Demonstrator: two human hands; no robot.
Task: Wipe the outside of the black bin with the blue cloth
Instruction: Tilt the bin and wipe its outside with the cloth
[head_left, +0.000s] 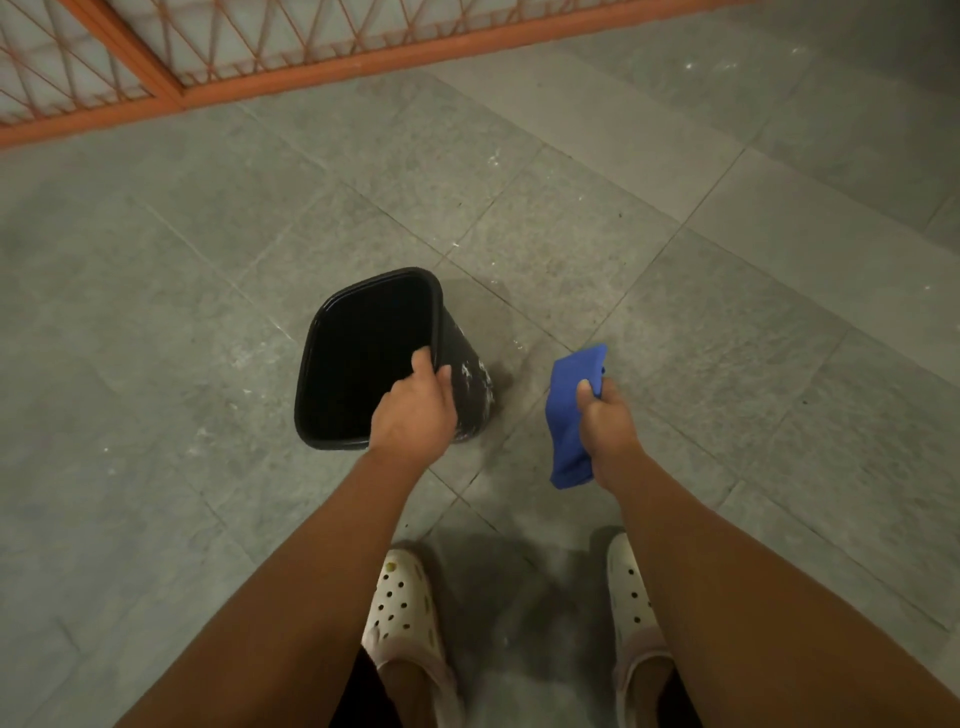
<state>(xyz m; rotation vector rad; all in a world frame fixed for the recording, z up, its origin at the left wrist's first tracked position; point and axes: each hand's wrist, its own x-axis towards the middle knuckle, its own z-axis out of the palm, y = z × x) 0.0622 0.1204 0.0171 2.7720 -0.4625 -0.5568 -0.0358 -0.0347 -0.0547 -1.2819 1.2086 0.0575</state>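
Gripping the right rim of the black bin (363, 364) with my left hand (415, 410), thumb inside and fingers outside, I hold it tipped on the grey tiled floor (675, 260). My right hand (605, 421) is closed around the blue cloth (569, 415), just beside the bin's white-streaked wall, not touching it.

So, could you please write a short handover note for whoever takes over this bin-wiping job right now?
Left hand: gripping the right-side rim of the black bin, fingers inside, thumb outside.
Right hand: closed on the blue cloth, held in the air to the right of the bin, not touching it.
Bin: open and tilted on the tiled floor; white smears show on its right outer wall.
Done: no sign of wiping yet.
Left: bring the cloth to the outer wall and wipe all sides.
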